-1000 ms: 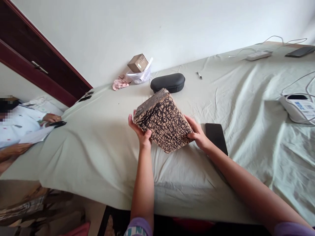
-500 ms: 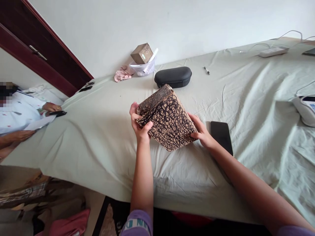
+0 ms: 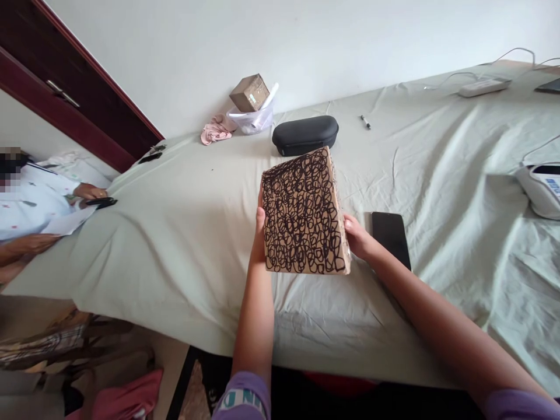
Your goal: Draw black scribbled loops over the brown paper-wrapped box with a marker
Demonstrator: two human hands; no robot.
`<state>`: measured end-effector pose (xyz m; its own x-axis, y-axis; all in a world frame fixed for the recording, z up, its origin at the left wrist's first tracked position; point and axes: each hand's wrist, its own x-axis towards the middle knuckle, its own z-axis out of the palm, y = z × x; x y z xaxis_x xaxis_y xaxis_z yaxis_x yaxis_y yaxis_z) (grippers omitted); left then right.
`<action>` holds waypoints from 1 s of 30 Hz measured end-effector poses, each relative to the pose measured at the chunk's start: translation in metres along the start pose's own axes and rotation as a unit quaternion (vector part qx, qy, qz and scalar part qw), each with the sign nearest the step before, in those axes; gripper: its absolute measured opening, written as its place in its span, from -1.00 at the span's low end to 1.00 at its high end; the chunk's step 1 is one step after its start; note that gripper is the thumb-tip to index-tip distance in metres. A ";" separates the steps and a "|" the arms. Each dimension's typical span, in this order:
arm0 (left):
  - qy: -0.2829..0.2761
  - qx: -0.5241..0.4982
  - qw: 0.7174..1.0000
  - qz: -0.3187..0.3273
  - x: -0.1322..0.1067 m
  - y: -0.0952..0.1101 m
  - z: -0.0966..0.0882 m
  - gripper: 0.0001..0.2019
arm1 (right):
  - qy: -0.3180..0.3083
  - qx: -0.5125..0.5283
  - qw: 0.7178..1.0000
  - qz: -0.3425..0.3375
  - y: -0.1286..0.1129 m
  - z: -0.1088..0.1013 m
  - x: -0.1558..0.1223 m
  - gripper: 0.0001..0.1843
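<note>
A brown cardboard box (image 3: 301, 219), its faces covered in looping black scribbles, is held up above the bed with one broad face turned to me. My left hand (image 3: 259, 220) grips its left side; the thumb shows at the edge and the other fingers are hidden behind the box. On the right side, my right hand (image 3: 356, 234) presses the box with its fingers partly out of sight. A black phone (image 3: 391, 238) lies on the sheet just right of my right hand. Behind the box rests a black zip case (image 3: 305, 134).
Near the wall stand a plastic tub (image 3: 251, 121) with a small carton (image 3: 249, 93) on it and a pink cloth (image 3: 217, 129). A marker (image 3: 365, 122), a power strip (image 3: 485, 87) and a white device (image 3: 542, 185) lie rightward. Another person (image 3: 35, 201) holds papers at the left.
The box has been turned in my hands from a tilted, corner-up pose to nearly upright, its broad face toward me. My left hand's fingers have gone behind it.
</note>
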<state>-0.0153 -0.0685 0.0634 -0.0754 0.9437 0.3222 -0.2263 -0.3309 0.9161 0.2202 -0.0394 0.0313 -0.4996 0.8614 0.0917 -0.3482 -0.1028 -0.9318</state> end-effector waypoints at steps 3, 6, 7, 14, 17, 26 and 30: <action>0.019 -0.028 0.999 -0.005 0.005 0.001 0.003 -0.19 | 0.020 -0.007 1.000 0.013 -0.001 0.001 0.001 -0.14; 0.047 -0.050 0.997 0.028 0.011 0.000 0.005 -0.35 | 0.083 -0.006 0.996 0.024 -0.004 0.000 0.003 -0.10; 0.053 -0.056 0.996 0.036 0.012 -0.001 0.006 -0.38 | 0.095 -0.003 0.995 0.021 -0.005 0.000 0.004 -0.08; 0.078 -0.081 0.993 0.031 0.015 0.001 0.008 -0.40 | 0.018 -0.043 0.998 -0.052 -0.008 0.007 0.004 -0.01; 0.105 -0.115 0.988 0.011 0.016 0.001 0.005 -0.38 | 0.064 -0.138 0.985 -0.080 -0.009 -0.001 0.006 -0.22; 0.156 -0.060 0.985 0.045 0.019 -0.007 -0.007 -0.29 | -0.091 -0.698 0.710 0.023 -0.016 -0.041 0.008 -0.53; 0.152 -0.016 0.984 0.090 0.022 -0.012 -0.012 -0.22 | -0.074 -0.720 0.690 0.011 -0.019 -0.043 0.009 -0.63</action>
<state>-0.0257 -0.0434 0.0572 -0.4027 0.8288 0.3885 -0.2123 -0.4974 0.8411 0.2560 -0.0083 0.0347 -0.6046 0.7965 0.0081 0.7568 0.5775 -0.3061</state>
